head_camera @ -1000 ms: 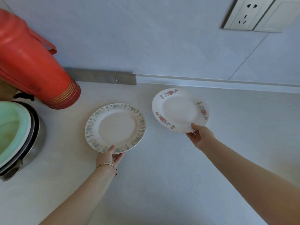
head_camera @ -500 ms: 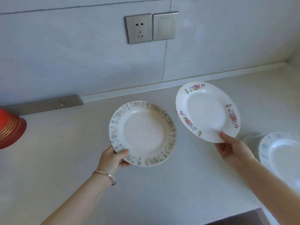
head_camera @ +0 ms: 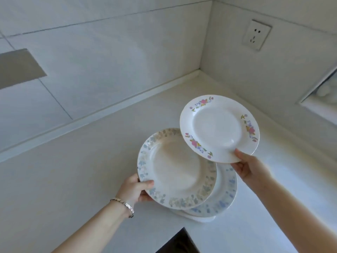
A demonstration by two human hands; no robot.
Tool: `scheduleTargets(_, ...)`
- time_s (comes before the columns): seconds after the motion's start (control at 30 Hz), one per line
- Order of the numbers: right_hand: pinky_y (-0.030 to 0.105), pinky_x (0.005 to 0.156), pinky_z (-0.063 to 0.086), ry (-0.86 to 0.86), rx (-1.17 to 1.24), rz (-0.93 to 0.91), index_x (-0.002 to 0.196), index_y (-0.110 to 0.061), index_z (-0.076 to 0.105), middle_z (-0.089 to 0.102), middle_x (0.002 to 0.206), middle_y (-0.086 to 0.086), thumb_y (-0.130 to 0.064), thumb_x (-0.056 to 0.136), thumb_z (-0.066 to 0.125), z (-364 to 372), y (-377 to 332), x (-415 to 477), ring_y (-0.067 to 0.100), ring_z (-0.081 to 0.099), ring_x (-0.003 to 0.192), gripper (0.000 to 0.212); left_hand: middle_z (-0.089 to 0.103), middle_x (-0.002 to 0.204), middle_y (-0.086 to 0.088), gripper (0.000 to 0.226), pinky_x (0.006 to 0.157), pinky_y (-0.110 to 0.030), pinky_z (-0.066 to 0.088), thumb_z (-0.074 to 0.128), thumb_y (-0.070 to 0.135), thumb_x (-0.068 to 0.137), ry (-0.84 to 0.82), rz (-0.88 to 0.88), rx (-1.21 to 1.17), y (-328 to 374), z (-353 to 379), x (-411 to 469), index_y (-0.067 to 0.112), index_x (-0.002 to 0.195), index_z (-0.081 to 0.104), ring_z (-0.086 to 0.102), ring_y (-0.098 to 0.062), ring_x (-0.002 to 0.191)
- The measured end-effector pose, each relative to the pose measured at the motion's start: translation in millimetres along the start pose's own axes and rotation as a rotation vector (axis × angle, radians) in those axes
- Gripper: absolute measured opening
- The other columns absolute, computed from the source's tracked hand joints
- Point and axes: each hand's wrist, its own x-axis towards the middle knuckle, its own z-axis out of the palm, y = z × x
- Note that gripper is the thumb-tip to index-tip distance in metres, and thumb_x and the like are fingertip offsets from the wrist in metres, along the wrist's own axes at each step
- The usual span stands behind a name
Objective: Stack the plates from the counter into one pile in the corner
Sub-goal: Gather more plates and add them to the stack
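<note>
Carried across, both now hover over the corner pile (head_camera: 225,199): left hand (head_camera: 135,189) grips the blue-rimmed plate (head_camera: 175,168), right hand (head_camera: 249,169) pinches the pink-flowered plate (head_camera: 217,126); each should next be lowered squarely

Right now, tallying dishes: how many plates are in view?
3 for sure: a grey-blue-rimmed plate in the left hand, a pink-flowered plate in the right hand, a blue-patterned plate atop the corner pile, whose white lower edge hints at more, hidden.
</note>
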Motion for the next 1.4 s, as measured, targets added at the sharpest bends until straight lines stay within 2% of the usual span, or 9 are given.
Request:
scheduleTargets(0.47, 0.015, 0.053, 0.056, 0.086, 0.001, -0.029, 0.087, -0.003, 0.061, 0.073, 0.063, -0.002, -0.002, 0.088, 0.054, -66.7, -9.2, -8.9, 0.005, 0.069, 0.056, 0.007, 0.073, 0.074, -0.011, 0.017, 0.044, -0.028, 0.056, 0.056, -0.009, 0.085, -0.17, -0.172, 0.255, 8.1, 42.8, 37.3, 0.006, 0.091, 0.062, 0.071, -0.023, 0.059)
scheduleTargets(0.73, 0.017, 0.052, 0.056, 0.136, -0.04, -0.013, 0.086, 0.0, 0.062, 0.074, 0.064, 0.001, -0.001, 0.087, 0.054, -71.5, 4.4, -15.2, 0.008, 0.07, 0.057, 0.008, 0.06, 0.041, 0.001, 0.009, 0.036, -0.019, 0.042, 0.059, 0.021, 0.089, -0.259, -0.076, 0.813, 18.5, 46.3, 49.6, 0.012, 0.087, 0.06, 0.056, -0.012, 0.032)
scheduleTargets(0.9, 0.017, 0.052, 0.056, 0.163, -0.081, 0.011, 0.085, 0.001, 0.063, 0.074, 0.063, 0.002, -0.001, 0.086, 0.055, -72.2, 13.1, -18.5, 0.009, 0.07, 0.056, 0.008, 0.06, 0.044, 0.001, 0.028, 0.04, -0.017, 0.036, 0.06, 0.037, 0.085, -0.256, -0.07, 1.015, 14.1, 42.6, 50.0, 0.01, 0.095, 0.063, 0.055, -0.01, 0.033)
scheduleTargets(1.0, 0.017, 0.051, 0.056, 0.167, -0.122, 0.012, 0.086, 0.002, 0.062, 0.073, 0.063, 0.003, -0.002, 0.083, 0.059, -73.1, 15.3, -23.7, 0.009, 0.07, 0.056, 0.006, 0.062, 0.052, 0.0, 0.027, 0.044, -0.018, 0.038, 0.062, 0.043, 0.081, -0.246, -0.075, 1.068, 11.5, 37.9, 48.8, 0.017, 0.074, 0.059, 0.056, -0.011, 0.037)
scheduleTargets(1.07, 0.018, 0.051, 0.056, 0.151, -0.154, 0.008, 0.086, 0.003, 0.063, 0.073, 0.064, 0.004, -0.003, 0.079, 0.061, -72.8, 15.7, -28.8, 0.01, 0.07, 0.056, 0.009, 0.062, 0.059, 0.001, 0.038, 0.052, -0.023, 0.042, 0.057, 0.056, 0.074, -0.139, 0.044, 1.123, 10.8, 35.2, 50.9, 0.021, 0.062, 0.049, 0.058, -0.015, 0.047)
scheduleTargets(1.13, 0.018, 0.051, 0.056, 0.133, -0.199, 0.012, 0.082, 0.004, 0.064, 0.073, 0.063, 0.006, 0.001, 0.083, 0.057, -69.7, 18.5, -34.7, 0.011, 0.07, 0.056, 0.008, 0.06, 0.068, 0.0, 0.04, 0.058, -0.028, 0.039, 0.047, 0.06, 0.077, 0.012, 0.191, 1.027, 10.6, 36.6, 53.2, 0.021, 0.068, 0.047, 0.056, -0.02, 0.062)
scheduleTargets(1.2, 0.019, 0.05, 0.056, 0.121, -0.229, 0.029, 0.077, 0.004, 0.064, 0.072, 0.062, 0.007, 0.004, 0.084, 0.055, -65.7, 26.3, -39.1, 0.012, 0.07, 0.055, 0.012, 0.06, 0.09, 0.0, 0.026, 0.07, -0.03, 0.042, 0.04, 0.046, 0.093, 0.02, 0.24, 0.719, 8.9, 45.0, 57.2, 0.024, 0.091, 0.053, 0.056, -0.02, 0.086)
scheduleTargets(1.3, 0.02, 0.05, 0.056, 0.104, -0.235, 0.07, 0.073, 0.004, 0.065, 0.071, 0.061, 0.009, 0.006, 0.083, 0.056, -58.5, 42.7, -43.6, 0.013, 0.069, 0.054, 0.014, 0.043, 0.144, 0.001, 0.05, 0.113, -0.039, 0.032, 0.031, 0.046, 0.096, -0.073, 0.176, 0.354, 5.1, 62.8, 59.5, 0.022, 0.139, 0.037, 0.04, -0.017, 0.133)
scheduleTargets(1.4, 0.021, 0.05, 0.056, 0.093, -0.245, 0.095, 0.069, 0.002, 0.065, 0.071, 0.06, 0.009, 0.005, 0.083, 0.057, -55.1, 56.8, -45.3, 0.014, 0.069, 0.053, 0.016, 0.028, 0.154, 0.004, 0.051, 0.119, -0.036, 0.021, 0.025, 0.041, 0.1, -0.041, 0.155, 0.298, 3.7, 75.1, 55.4, 0.022, 0.147, 0.024, 0.027, -0.016, 0.142)
